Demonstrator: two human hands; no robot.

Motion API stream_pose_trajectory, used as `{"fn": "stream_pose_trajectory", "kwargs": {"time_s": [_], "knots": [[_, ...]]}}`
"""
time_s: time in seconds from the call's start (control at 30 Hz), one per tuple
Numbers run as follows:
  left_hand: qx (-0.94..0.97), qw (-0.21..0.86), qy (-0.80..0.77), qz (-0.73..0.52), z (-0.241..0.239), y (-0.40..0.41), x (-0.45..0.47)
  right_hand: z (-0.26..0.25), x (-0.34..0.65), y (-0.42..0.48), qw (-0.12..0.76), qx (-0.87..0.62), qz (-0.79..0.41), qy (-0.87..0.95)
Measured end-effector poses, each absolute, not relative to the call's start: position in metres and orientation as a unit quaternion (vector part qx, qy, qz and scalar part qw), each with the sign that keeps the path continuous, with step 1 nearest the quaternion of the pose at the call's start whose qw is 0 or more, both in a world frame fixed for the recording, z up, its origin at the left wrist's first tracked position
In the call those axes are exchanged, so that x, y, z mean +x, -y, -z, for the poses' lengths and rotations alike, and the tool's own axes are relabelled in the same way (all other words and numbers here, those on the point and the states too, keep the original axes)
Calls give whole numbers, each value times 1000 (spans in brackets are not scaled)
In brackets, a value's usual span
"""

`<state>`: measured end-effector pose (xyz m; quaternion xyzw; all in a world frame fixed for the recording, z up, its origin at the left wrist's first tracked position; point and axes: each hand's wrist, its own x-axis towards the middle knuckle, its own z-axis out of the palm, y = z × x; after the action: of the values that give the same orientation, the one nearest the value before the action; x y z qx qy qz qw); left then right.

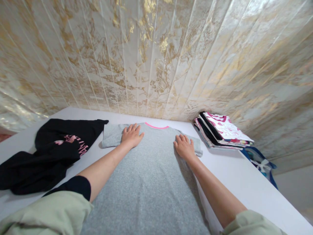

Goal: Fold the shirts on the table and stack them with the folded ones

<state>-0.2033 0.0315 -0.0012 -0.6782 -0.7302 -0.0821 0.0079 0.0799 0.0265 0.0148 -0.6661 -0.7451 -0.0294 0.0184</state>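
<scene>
A grey short-sleeved shirt (149, 176) with pink neckline trim lies spread out, its collar toward the wall and its lower end running out of view toward me. My left hand (132, 134) rests flat near the left shoulder, fingers apart. On the opposite shoulder, by the right sleeve, my right hand (184, 146) lies palm down with its fingers spread. Both hands press on the cloth and grip nothing. Some small creases run down the middle of the shirt.
White table (234, 173) under everything. A crumpled black garment (53, 153) with pink lettering lies left. Folded clothes (222, 130) are stacked at the back right. Beyond the right edge sits a blue-trimmed clear bag (261, 164). A gold-patterned wall covering (151, 65) rises behind.
</scene>
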Motion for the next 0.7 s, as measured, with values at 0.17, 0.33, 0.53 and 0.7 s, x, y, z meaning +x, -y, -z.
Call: {"fn": "stream_pose_trajectory", "kwargs": {"time_s": [0.17, 0.33, 0.53, 0.7], "knots": [[-679, 14, 731, 72, -3, -30, -202, -15, 14, -6, 83, -585, -21, 807], [-681, 23, 728, 72, -1, -32, -204, -2, -5, 11, 115, -549, -34, 827], [-681, 22, 728, 75, 0, -32, -203, -4, 67, 12, 71, -607, -21, 791], [-683, 9, 727, 75, -2, -32, -204, -1, 108, 18, 45, -631, 4, 774]]}}
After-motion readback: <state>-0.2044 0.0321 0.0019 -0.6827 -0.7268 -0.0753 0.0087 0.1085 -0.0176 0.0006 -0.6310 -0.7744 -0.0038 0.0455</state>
